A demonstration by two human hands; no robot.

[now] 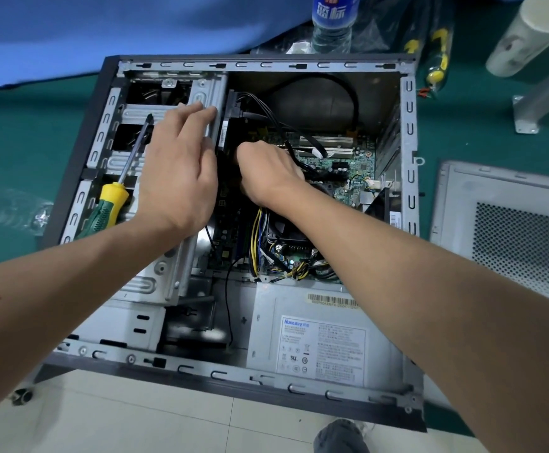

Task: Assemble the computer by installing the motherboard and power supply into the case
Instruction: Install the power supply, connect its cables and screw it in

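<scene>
Inside the open case (408, 132), the drive cage (175, 256) is touched by the left hand (178, 168) with straight fingers; black cables (294, 160) are gripped by the right hand (271, 173) above the motherboard (348, 168).

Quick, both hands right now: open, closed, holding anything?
Left hand: open, fingers straight, resting on the drive cage.
Right hand: curled down among black cables; its grip cannot be told.

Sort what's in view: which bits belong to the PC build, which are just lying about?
In the job:
case
motherboard
power supply
black cables
screwdriver, resting on the drive cage
side panel, off to the right
left hand and right hand

Lying about:
water bottle
bagged screwdrivers
white roll
</scene>
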